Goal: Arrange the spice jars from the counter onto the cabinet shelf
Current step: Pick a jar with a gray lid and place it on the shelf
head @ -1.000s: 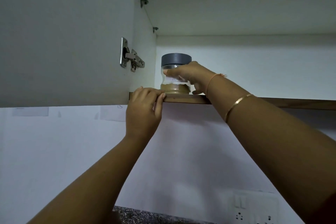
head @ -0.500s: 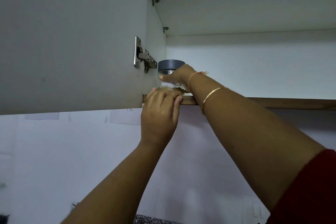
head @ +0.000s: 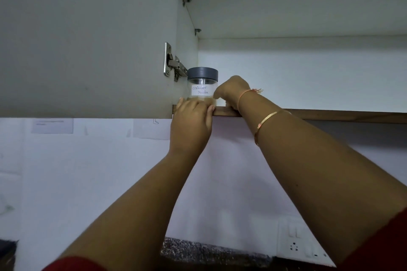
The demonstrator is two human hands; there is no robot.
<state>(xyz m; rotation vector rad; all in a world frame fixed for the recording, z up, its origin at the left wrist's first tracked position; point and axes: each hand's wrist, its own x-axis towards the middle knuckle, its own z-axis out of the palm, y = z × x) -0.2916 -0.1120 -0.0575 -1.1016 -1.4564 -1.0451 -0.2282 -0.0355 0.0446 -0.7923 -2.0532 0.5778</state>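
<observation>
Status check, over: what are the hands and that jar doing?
Left hand grips shelf edge. Right hand against coriander jar, grip hidden. Jar upright on shelf, far left. Nothing blocking.

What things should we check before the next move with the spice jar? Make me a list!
1. Jar upright: ok.
2. Jar's base down on the shelf: cannot tell; the left hand, gripping the shelf edge, hides it.
3. Grey lid on: ok.
4. Label facing out: ok, it reads coriander powder.
5. Right hand clear of the jar: cannot tell; it sits right beside the jar's right side.
6. Shelf space right of the jar: ok.
</observation>
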